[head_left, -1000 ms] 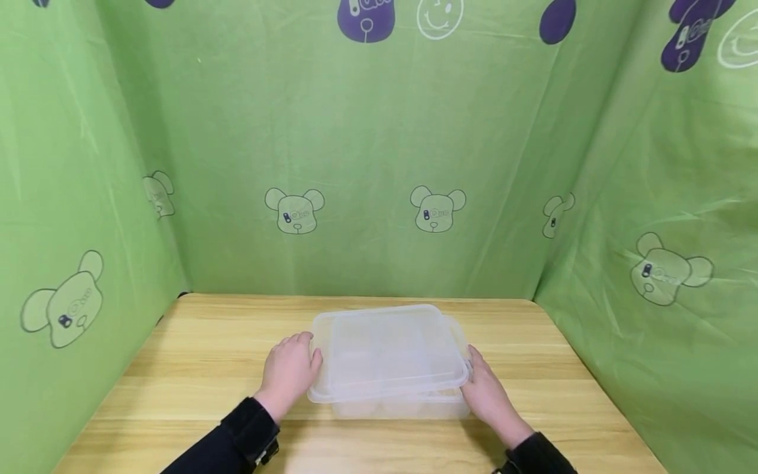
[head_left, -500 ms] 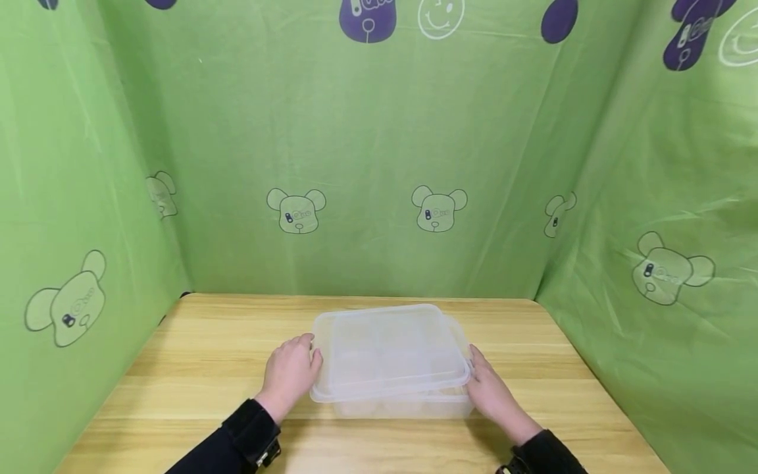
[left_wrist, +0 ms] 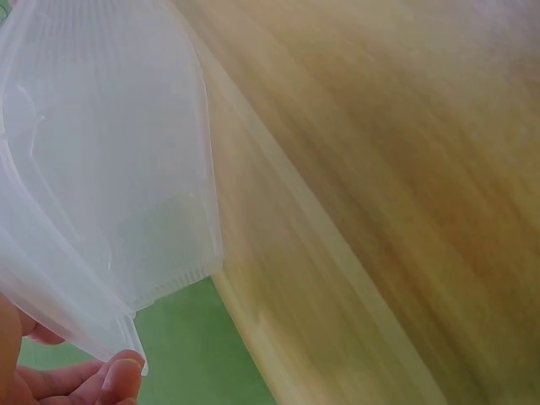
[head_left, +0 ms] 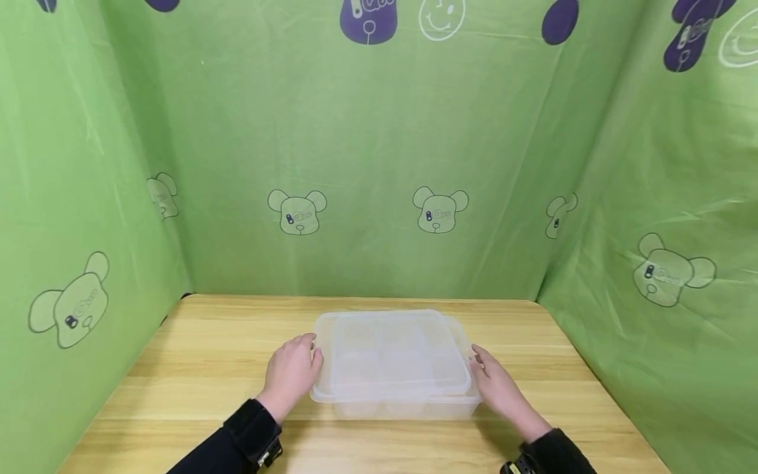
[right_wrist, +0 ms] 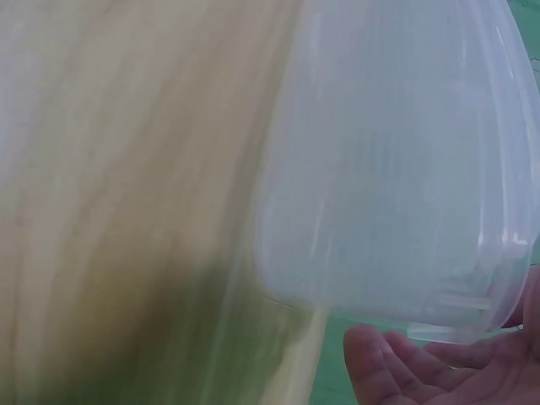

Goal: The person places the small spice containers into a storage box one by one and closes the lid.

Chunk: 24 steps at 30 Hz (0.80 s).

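A translucent plastic lid (head_left: 397, 352) lies skewed over a translucent storage box (head_left: 408, 411), shifted left so part of the box's right side shows past it. My left hand (head_left: 291, 368) pinches the lid's left edge. In the left wrist view, the left fingertips (left_wrist: 123, 375) touch the lid's rim near a corner, above the box wall. My right hand (head_left: 494, 382) is at the box's right side. In the right wrist view, the right fingers (right_wrist: 371, 363) stretch out loosely beside the box's rim, with the thumb partly hidden behind it.
The box stands on a wood-grain table (head_left: 225, 342). Green cloth (head_left: 367, 257) printed with bear heads hangs behind the table and along both sides. Dark sleeves (head_left: 249, 428) cover the wrists.
The lid's right side has come down onto the box. My right hand has let go of the lid and drawn a little to the right. My left hand has barely moved.
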Each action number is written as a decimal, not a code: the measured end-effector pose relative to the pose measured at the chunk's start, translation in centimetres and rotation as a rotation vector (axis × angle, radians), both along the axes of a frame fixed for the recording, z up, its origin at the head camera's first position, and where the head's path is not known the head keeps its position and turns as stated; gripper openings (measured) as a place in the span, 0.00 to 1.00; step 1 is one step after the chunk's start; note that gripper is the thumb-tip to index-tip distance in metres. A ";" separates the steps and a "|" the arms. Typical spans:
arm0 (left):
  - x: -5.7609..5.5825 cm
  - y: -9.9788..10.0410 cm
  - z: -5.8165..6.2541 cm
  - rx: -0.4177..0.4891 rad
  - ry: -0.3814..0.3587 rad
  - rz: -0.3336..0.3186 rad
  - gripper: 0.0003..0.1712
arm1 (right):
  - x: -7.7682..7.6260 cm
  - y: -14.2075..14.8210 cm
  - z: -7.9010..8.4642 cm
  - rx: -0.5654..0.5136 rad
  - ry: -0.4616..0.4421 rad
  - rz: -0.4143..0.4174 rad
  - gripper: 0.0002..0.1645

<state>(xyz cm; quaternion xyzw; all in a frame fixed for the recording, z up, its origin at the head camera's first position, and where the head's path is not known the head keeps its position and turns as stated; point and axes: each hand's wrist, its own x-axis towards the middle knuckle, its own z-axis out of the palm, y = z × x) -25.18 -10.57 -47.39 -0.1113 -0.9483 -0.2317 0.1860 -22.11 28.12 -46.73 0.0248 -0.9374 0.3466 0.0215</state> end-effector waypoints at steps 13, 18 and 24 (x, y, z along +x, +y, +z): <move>0.1 -0.1 0.6 0.015 -0.025 0.013 0.22 | -0.8 -0.3 1.7 0.074 0.199 -0.072 0.24; 0.3 -0.1 0.6 0.016 -0.022 0.037 0.24 | -1.3 -1.1 2.1 0.117 0.267 -0.056 0.20; 0.5 0.0 0.7 0.002 -0.034 0.053 0.24 | -1.9 -1.8 2.1 0.155 0.274 -0.030 0.21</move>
